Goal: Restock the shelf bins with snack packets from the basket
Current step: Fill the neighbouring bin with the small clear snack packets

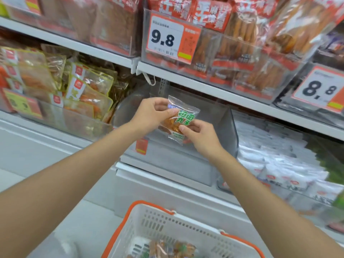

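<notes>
The snack packet (183, 116) looks light, soft and crinkly, its film likely slippery, so the sealed edges seem the safest hold. It hangs just before the clear bin (229, 127). With both arms outstretched, the left hand (154, 112) pinches its upper side and the right hand (201, 138) its lower corner.

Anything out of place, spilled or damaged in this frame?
Nothing spilled or damaged. The only oddity is the clear bin behind the snack packet: it looks empty, while neighbouring bins are full. Both the left hand and right hand pinch the packet; more packets lie in the basket below.
</notes>
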A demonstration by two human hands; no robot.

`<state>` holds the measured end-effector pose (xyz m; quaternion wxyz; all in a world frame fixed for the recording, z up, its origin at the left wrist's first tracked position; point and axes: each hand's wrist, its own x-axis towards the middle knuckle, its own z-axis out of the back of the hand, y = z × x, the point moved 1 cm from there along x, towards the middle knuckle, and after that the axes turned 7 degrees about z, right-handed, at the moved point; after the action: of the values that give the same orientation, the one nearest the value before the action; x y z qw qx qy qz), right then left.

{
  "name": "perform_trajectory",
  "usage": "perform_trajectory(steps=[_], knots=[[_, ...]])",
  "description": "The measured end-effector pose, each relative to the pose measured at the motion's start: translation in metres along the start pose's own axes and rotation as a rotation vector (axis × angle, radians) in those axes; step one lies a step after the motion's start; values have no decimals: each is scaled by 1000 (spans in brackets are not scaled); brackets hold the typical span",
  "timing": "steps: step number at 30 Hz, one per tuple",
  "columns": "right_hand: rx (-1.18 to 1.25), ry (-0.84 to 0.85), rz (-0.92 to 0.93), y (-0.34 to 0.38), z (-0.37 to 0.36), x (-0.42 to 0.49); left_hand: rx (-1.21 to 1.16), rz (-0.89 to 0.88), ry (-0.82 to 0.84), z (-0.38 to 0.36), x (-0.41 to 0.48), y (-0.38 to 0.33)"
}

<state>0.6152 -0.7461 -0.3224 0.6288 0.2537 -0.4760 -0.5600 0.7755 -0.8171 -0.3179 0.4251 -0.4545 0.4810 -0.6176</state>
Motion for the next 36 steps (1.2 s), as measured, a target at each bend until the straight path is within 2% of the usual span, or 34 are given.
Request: perform_trajectory(steps=[8, 11, 16, 21, 28, 36], knots=[[-165, -52, -191, -64, -55, 117, 180, 98, -70, 22, 91, 46], [-146, -63, -223, -90, -75, 141, 264, 154, -14, 20, 104, 58], [-131, -16, -198, -107, -91, 152, 315, 248, 31, 21, 109, 72], [-143, -41, -189, -111, -98, 157, 400, 265, 103, 21, 110, 84], [-90, -78, -160, -112, -100, 161, 400, 340, 205, 21, 115, 96], [-66, -118, -211, -114, -100, 156, 401, 368, 210, 22, 117, 98]])
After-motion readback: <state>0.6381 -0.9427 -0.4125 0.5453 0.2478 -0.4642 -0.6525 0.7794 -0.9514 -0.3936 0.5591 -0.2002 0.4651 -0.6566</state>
